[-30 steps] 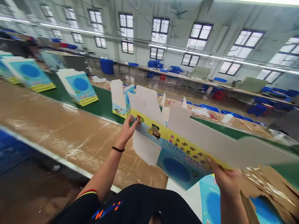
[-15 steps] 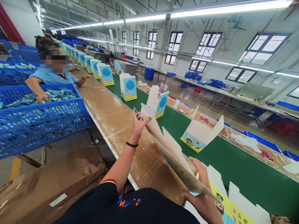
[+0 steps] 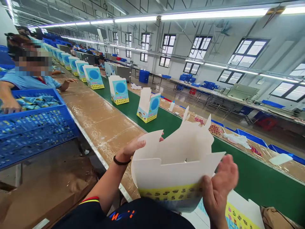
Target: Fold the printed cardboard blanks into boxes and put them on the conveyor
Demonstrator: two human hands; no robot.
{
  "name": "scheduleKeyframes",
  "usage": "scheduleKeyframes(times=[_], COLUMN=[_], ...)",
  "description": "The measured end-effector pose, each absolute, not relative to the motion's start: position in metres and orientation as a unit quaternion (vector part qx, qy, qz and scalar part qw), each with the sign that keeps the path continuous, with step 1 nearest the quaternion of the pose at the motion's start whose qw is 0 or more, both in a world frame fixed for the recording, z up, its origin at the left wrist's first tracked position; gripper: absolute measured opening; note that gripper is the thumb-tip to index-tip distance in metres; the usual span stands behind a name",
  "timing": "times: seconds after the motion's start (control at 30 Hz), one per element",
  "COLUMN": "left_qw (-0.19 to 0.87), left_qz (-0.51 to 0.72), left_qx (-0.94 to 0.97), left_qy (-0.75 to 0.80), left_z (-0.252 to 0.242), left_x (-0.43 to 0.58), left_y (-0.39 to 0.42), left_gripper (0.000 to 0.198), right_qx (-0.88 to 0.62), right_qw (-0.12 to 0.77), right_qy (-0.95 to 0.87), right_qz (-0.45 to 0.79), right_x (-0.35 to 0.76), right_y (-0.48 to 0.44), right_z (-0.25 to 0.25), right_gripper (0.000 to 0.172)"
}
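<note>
An opened-out cardboard box [image 3: 175, 173], white inside with a yellow and blue printed band low on its near side, is held in front of my body. My left hand [image 3: 133, 148] grips its left side, thumb on the flap and fingers behind the panel. At the right corner, my right hand [image 3: 220, 183] has its thumb against the near panel and its fingers by the right flap. White flaps stand up beyond the box; whether they belong to it or to another one behind, I cannot tell. More printed cardboard [image 3: 240, 210] lies below my right hand.
A green conveyor belt [image 3: 238, 165] carries a line of printed boxes, the nearest a blue-and-white box [image 3: 149, 106]. On the left, a co-worker's hand [image 3: 10, 105] is in a blue crate [image 3: 38, 124] of packets. A glue bottle [image 3: 171, 105] stands on the far ledge.
The nearly flat cardboard has been opened into a box shape and turned toward me. Both hands have shifted to its sides. My view has swung slightly to the right.
</note>
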State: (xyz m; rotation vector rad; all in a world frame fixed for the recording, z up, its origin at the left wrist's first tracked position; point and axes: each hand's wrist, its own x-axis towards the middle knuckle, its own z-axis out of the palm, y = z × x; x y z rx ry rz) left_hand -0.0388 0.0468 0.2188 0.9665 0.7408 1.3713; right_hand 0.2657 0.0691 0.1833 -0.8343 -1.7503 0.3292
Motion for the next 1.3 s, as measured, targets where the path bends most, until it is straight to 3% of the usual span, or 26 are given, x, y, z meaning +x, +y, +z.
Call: scheduleKeyframes(times=[0.1, 0.2, 0.33, 0.43, 0.57, 0.7, 0.93, 1.07, 1.2, 1.3], left_qw=[0.591, 0.567, 0.554, 0.547, 0.629, 0.641, 0.608, 0.556, 0.531, 0.513], left_qz=[0.59, 0.588, 0.605, 0.617, 0.615, 0.57, 0.434, 0.429, 0.482, 0.532], left_qx=[0.429, 0.454, 0.448, 0.448, 0.373, 0.375, 0.459, 0.479, 0.489, 0.495], left_qy=[0.344, 0.355, 0.355, 0.347, 0.296, 0.353, 0.48, 0.527, 0.496, 0.458], left_z=[0.221, 0.223, 0.221, 0.216, 0.211, 0.212, 0.196, 0.191, 0.214, 0.239], left_x=[-0.039, -0.037, -0.028, -0.021, -0.014, -0.015, -0.009, -0.004, -0.009, -0.012], left_y=[0.052, 0.061, 0.065, 0.067, 0.076, 0.093, 0.106, 0.106, 0.094, 0.079], left_gripper=[0.078, 0.079, 0.081, 0.085, 0.092, 0.069, 0.064, 0.062, 0.06, 0.065], right_qx=[-0.273, -0.23, -0.247, -0.268, -0.265, -0.26, -0.259, -0.232, -0.203, -0.273], right_qw=[0.588, 0.457, 0.287, 0.213, 0.183, 0.128, 0.043, 0.138, 0.447, 0.668], right_qy=[-0.755, -0.842, -0.919, -0.937, -0.942, -0.957, -0.955, -0.951, -0.859, -0.68], right_qz=[-0.097, -0.17, -0.113, -0.074, -0.091, -0.024, 0.139, 0.152, 0.144, 0.13], right_x=[0.269, 0.27, 0.268, 0.267, 0.267, 0.263, 0.252, 0.255, 0.272, 0.287], right_y=[0.065, 0.063, 0.072, 0.076, 0.071, 0.063, 0.067, 0.066, 0.062, 0.069], right_z=[0.219, 0.246, 0.251, 0.242, 0.244, 0.259, 0.258, 0.249, 0.243, 0.239], right_gripper=[0.077, 0.066, 0.039, 0.041, 0.045, 0.045, 0.048, 0.044, 0.023, 0.032])
